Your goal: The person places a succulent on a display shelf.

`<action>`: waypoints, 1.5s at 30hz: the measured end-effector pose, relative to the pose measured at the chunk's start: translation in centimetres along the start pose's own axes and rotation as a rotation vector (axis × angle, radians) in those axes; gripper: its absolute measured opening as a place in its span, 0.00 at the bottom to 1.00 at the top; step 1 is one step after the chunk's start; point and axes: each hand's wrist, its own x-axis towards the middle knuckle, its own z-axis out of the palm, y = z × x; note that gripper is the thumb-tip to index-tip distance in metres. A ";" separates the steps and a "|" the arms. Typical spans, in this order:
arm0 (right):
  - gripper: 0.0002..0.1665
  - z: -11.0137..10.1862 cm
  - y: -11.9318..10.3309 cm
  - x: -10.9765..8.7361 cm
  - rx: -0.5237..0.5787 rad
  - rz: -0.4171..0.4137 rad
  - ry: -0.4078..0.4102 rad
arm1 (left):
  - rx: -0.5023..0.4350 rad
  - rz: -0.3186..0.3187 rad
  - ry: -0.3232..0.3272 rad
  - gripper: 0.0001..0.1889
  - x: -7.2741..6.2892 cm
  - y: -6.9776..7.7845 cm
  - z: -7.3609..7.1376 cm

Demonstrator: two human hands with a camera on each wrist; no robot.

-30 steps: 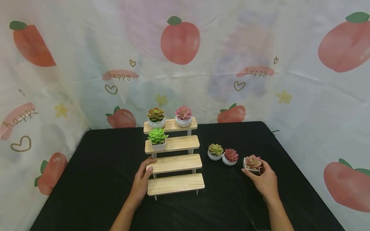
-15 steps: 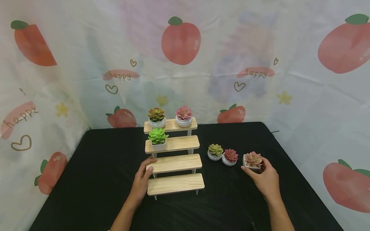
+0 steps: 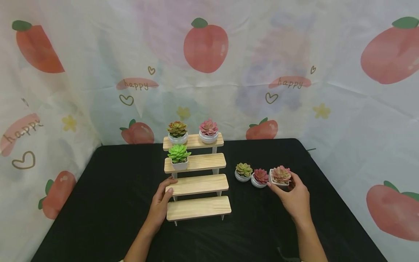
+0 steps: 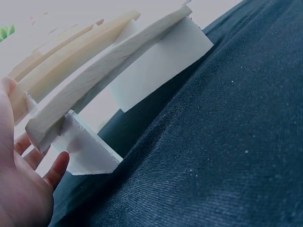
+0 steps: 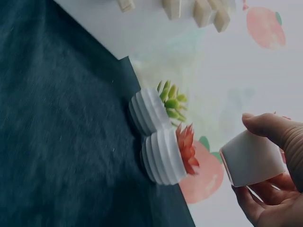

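A four-tier wooden shelf stand (image 3: 198, 185) with white side supports stands on the black cloth. My left hand (image 3: 161, 201) grips its left side at the third board from the top, thumb at the board's end. In the left wrist view the fingers (image 4: 59, 168) lie beside a white support. My right hand (image 3: 297, 198) holds a square white pot with a pinkish artificial succulent (image 3: 280, 175) between thumb and fingers. The right wrist view shows that pot (image 5: 253, 158) off the cloth. Just left of it are a dark red succulent (image 3: 260, 177) and a yellow-green succulent (image 3: 243, 171), in round white ribbed pots.
On the top board sit a brownish-green succulent (image 3: 177, 131) and a pink succulent (image 3: 208, 131). A bright green succulent (image 3: 179, 155) in a square pot is at the left of the second board. Behind the table hangs a peach-print curtain (image 3: 242, 54).
My right hand has lifted the pinkish succulent and moved it left, nearer the dark red one. My left hand has kept its hold on the stand.
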 end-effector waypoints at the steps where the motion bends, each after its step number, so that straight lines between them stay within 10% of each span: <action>1: 0.50 0.1 -0.1 0.0 0.008 -0.004 0.001 | 0.000 0.000 -0.001 0.15 0.0 0.0 0.0; 45: 0.42 4.0 -5.5 0.6 0.229 -0.149 0.035 | 0.010 0.006 -0.002 0.15 -0.1 0.1 -0.1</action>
